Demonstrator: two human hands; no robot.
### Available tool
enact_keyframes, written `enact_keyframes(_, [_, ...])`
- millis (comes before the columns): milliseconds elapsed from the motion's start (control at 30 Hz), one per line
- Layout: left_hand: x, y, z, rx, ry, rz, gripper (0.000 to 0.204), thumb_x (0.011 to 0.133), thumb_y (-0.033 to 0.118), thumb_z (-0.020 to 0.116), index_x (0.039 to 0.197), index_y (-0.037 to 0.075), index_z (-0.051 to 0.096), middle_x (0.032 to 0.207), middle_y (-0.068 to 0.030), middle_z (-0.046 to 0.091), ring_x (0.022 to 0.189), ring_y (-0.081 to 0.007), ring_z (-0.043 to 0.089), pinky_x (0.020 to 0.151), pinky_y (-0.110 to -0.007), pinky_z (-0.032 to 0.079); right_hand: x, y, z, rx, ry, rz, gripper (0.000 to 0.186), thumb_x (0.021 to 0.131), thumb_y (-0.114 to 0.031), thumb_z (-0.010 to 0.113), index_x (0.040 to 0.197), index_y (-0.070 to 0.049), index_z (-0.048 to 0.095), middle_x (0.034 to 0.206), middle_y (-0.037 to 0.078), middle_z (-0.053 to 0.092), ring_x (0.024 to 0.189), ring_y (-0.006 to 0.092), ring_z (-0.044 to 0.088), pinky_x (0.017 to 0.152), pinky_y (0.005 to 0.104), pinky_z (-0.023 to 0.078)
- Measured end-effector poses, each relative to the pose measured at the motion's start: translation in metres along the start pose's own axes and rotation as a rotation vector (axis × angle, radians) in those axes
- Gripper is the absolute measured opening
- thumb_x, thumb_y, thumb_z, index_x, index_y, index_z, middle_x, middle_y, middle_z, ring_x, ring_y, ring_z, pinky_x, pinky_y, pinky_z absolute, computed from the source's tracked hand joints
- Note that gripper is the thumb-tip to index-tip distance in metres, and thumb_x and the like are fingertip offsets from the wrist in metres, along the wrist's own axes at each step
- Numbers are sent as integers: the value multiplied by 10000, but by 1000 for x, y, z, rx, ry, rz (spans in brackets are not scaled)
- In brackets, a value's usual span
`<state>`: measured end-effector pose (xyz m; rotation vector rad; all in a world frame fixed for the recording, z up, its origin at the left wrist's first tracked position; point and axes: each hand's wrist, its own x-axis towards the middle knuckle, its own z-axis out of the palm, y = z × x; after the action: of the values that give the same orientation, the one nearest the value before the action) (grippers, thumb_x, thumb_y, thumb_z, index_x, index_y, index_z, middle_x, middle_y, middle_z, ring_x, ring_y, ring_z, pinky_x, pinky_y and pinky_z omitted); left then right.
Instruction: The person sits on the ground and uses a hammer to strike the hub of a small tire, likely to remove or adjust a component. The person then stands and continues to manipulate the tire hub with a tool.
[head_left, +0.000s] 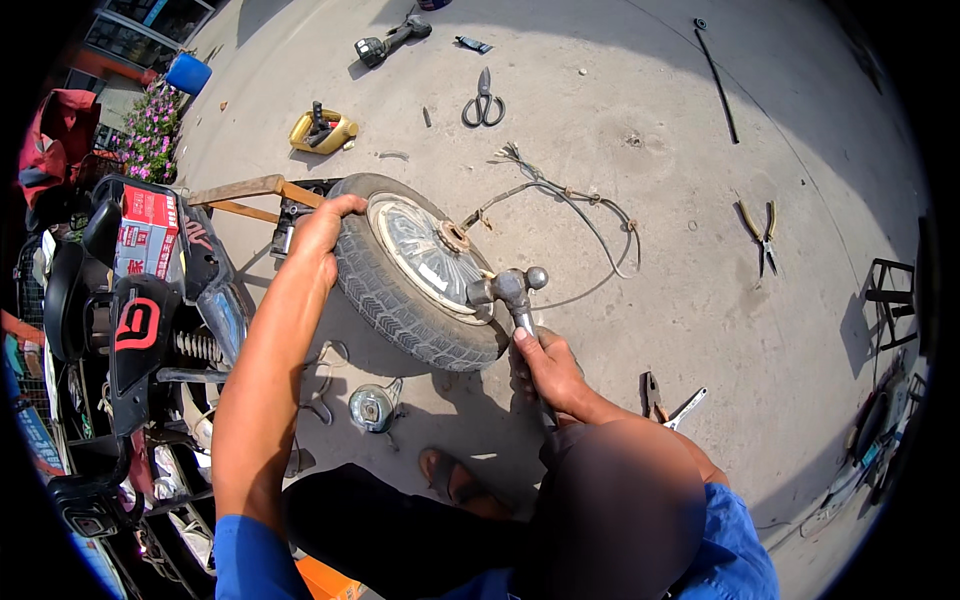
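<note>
A scooter wheel (420,335) with a black treaded tyre leans in front of me, its silvery hub (420,245) tilted upward and to the right. My left hand (325,232) grips the tyre at its upper left edge. In my right hand (550,368) is a ball-peen hammer (512,288), held by its handle. The hammer head is at the lower right part of the hub, by the rim; whether it touches I cannot tell. From the hub's centre a cable (588,198) runs out over the ground, with loose wire ends.
A scooter (150,330) stands close on the left. A round metal part (372,408) lies near my foot. Around the concrete lie scissors (484,105), pliers (765,238), a cut yellow container (322,132), a power tool (392,40) and a long bar (716,85). A stool (890,297) is at right.
</note>
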<state>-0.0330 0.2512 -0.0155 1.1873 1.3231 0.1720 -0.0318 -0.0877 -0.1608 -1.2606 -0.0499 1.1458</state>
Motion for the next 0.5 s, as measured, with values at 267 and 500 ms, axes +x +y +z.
enact_keyframes(267, [2, -2, 4, -5, 12, 4, 442, 726, 140, 784, 1083, -86, 654, 1010, -189, 692, 841, -305, 710, 759, -462, 610, -10, -11, 0, 206, 200, -166, 523, 1065, -498, 494, 777, -61, 490, 584, 14, 471, 445, 112, 449, 395, 289, 388])
enact_keyframes(500, [-14, 3, 20, 50, -5, 80, 477, 760, 128, 756, 1142, -123, 619, 1062, -229, 687, 851, -321, 719, 780, -463, 604, -6, -2, -6, 53, -53, 116, 426, 1064, -452, 511, 853, -82, 504, 638, 2, 454, 485, 115, 433, 421, 301, 367])
